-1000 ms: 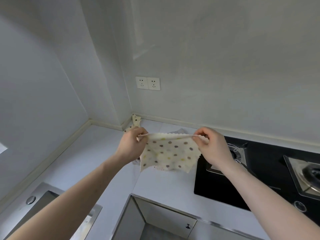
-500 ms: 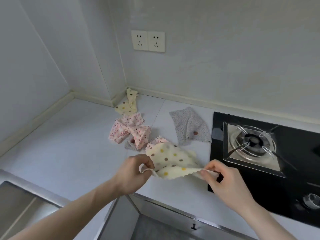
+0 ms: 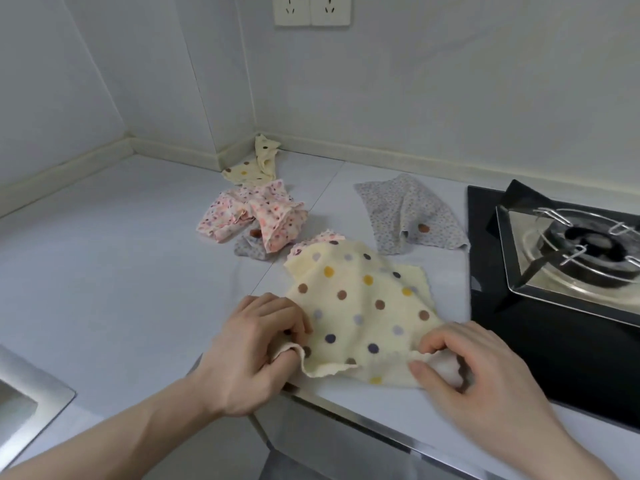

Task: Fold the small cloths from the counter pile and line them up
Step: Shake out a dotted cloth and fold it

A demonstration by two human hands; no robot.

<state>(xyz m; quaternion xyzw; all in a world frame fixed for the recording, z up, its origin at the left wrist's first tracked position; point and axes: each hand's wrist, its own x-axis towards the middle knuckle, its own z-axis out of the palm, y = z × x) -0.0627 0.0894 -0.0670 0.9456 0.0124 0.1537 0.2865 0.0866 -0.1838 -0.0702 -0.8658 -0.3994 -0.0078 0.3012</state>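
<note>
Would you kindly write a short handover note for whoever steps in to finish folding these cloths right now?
Left hand pinches the near left corner of the yellow dotted cloth; right hand pinches its near right edge. The cloth lies partly spread at the front edge of the counter, beside the stove, not yet folded.
Unfolded behind it: pink floral cloth, grey floral cloth, a second yellow dotted cloth in the corner, and a small grey cloth under the pink one.
Done: no folded cloth visible.
Left: fold this cloth, then the rest, and line them up.
</note>
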